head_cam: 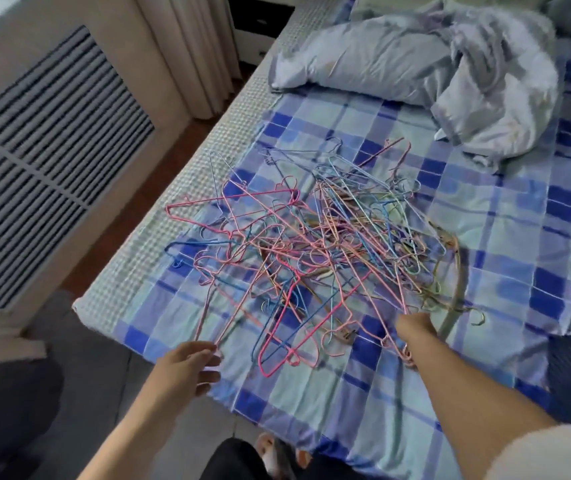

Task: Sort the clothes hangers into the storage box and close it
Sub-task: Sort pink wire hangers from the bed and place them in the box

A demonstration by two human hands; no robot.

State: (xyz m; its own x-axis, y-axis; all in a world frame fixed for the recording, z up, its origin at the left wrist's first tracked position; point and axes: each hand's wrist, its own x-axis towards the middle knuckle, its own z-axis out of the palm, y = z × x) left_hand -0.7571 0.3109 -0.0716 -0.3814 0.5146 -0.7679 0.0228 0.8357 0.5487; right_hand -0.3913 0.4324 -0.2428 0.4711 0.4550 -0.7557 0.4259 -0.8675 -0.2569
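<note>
The left hand [187,367] reaches out over the near edge of the bed, fingers loosely extended, with its fingertips touching the end of a pale pink hanger [208,306] that runs away from it into the pile. Whether the fingers actually pinch the wire cannot be told; they look relaxed rather than closed. The right hand [414,327] reaches further in, at the near right edge of the pile. Its fingers are bent away from the camera and buried among the wires, so how they lie cannot be told.

Between the two hands lies a bright pink hanger [279,341], its hook pointing back toward the person. Just beyond both hands sits the pile of hangers [312,237], a tangled heap of thin wire ones in pink, blue, light blue and dull yellow, spread on a blue checked sheet [502,220]. A few olive-yellow hangers [450,299] lie just past the right hand, at the right edge of the heap.

Far beyond the pile, a crumpled pale lilac pillow [363,60] and a bunched blanket [495,98] lie at the head of the bed. To the left of the left hand, off the bed, stands a slatted grey panel [45,150], with cream curtains [187,46] further back.
</note>
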